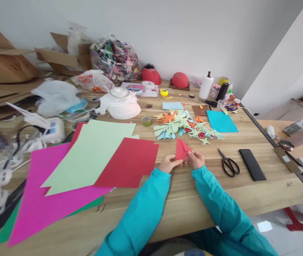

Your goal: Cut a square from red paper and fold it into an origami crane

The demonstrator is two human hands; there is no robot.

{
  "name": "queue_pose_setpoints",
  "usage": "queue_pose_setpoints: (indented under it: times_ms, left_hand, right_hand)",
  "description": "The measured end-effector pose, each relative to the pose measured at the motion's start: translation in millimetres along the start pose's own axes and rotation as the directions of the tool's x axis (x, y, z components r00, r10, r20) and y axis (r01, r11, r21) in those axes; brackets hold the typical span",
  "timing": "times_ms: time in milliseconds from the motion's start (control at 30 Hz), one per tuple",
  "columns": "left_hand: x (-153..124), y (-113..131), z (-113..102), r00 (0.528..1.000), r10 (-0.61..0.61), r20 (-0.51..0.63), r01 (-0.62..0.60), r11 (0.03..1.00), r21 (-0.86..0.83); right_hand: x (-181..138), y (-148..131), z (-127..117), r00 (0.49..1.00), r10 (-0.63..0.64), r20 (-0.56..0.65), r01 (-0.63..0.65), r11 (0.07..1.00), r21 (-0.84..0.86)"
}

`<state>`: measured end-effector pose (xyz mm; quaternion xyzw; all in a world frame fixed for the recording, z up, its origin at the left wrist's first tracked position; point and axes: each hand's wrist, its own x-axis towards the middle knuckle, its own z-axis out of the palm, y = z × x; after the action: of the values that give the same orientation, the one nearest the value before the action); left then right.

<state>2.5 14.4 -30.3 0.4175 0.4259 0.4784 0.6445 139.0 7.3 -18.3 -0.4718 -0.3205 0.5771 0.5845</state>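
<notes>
A small folded red paper piece [181,149] lies on the wooden table [194,192] right in front of me. My left hand [168,163] pinches its lower left edge, fingers closed on the paper. My right hand [196,159] presses and grips its lower right corner. Both arms wear teal sleeves. Just beyond the piece lies a pile of folded paper figures [183,128] in pale green, blue, orange and red.
Large sheets lie to the left: red [130,164], pale green [89,156], magenta [39,199]. Black scissors [228,164] and a black phone [252,164] rest to the right. A turquoise sheet [221,121], tape roll [146,121], white pot [119,103], bags and cardboard boxes crowd the back.
</notes>
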Motion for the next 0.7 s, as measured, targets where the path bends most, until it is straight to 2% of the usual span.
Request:
queue_pose_setpoints:
  times_ms: [100,267,500,567,700]
  left_hand:
    - [-2,6,1,0.999,-0.023,0.035,0.025,0.998,-0.049]
    - [1,11,-6,1.0,-0.022,-0.013,0.021,0.999,-0.029]
    - [2,2,-3,0.984,0.025,-0.177,-0.03,0.999,-0.024]
    - [1,6,-4,0.988,0.005,-0.153,-0.012,0.999,-0.05]
    - [-2,22,-9,0.997,-0.075,-0.008,0.074,0.993,-0.095]
  right_hand:
    - [1,-3,-5,0.997,0.047,0.054,-0.046,0.999,-0.022]
    - [-5,-4,-4,0.971,0.153,0.186,-0.133,0.984,-0.117]
    - [-8,-4,1,0.99,0.014,0.144,0.009,0.987,-0.158]
    - [-6,-4,0,0.992,-0.01,0.129,0.031,0.987,-0.16]
    - [-2,-5,-7,0.988,0.001,0.154,0.022,0.989,-0.145]
